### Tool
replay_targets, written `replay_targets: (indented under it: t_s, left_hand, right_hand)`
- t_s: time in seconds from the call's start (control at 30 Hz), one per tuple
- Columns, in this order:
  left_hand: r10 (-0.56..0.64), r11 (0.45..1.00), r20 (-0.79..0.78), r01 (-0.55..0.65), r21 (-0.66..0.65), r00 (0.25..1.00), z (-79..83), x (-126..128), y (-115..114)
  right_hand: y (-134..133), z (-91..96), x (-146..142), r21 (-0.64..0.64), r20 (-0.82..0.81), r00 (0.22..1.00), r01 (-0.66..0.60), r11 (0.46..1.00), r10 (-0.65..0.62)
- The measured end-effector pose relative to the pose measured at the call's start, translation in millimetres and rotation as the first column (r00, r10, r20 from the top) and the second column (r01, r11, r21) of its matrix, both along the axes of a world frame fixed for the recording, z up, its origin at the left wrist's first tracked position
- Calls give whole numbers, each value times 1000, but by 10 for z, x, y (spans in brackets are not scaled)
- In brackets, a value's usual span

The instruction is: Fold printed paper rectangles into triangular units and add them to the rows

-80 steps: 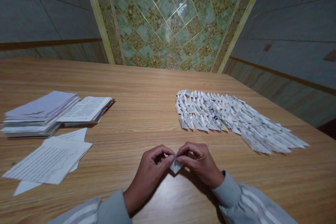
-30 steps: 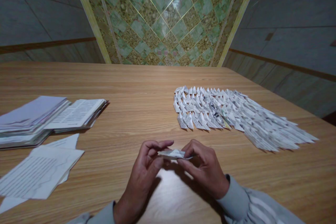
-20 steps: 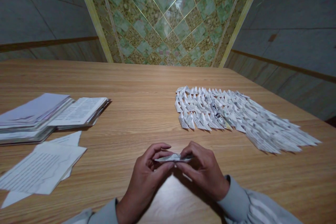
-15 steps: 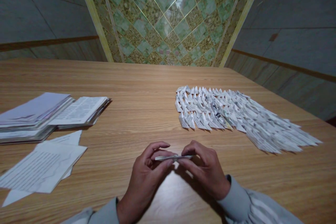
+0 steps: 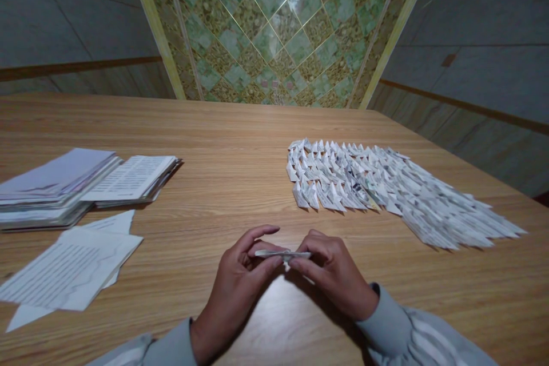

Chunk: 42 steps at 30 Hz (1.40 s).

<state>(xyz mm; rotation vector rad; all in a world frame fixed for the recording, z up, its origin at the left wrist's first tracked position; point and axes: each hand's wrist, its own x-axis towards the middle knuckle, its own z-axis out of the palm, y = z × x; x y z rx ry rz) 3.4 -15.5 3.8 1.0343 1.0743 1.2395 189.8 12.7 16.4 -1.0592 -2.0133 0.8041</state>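
A small folded piece of paper is held edge-on between my two hands, above the near middle of the table. My left hand pinches its left part with the thumb below and fingers behind, the index finger raised clear of it. At the other end my right hand grips the paper between thumb and bent fingers. Beyond my hands, to the right, stand rows of small folded paper boats, packed closely together. What the held paper's far side looks like is hidden.
Two loose printed sheets overlap on the left of the wooden table. Behind them are a thick stack of papers and a smaller pile of printed sheets. Walls border the table's far and right sides.
My right hand has shifted slightly on the paper, covering more of its right end. My left index finger is raised a little more. The boats and stacks stay put.
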Motion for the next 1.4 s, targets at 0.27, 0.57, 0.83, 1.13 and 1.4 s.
replay_targets:
  t_s: [0.27,0.57,0.83,1.13,1.4]
  left_hand:
    - [-26,996,62,31,-79,998,-3,-3,92]
    - [47,990,8,-45,-133,999,-5,-12,115]
    - [12,994,106,0,-112,994,-84,-35,128]
    - [-14,999,33,15,-37,999,-3,-27,115]
    - [6,997,72,-1,-74,997,-36,-61,143]
  right_hand:
    - [11,-46,-7,-234,-106,993,24,972,-50]
    - [36,-47,-11,-379,-154,986,-3,926,-60]
    - [52,-47,-3,-412,-218,972,-16,911,-82]
    - [23,-29,-26,-451,-301,952,-90,888,-56]
    - [40,-36,-15,-424,-277,957,-200,883,84]
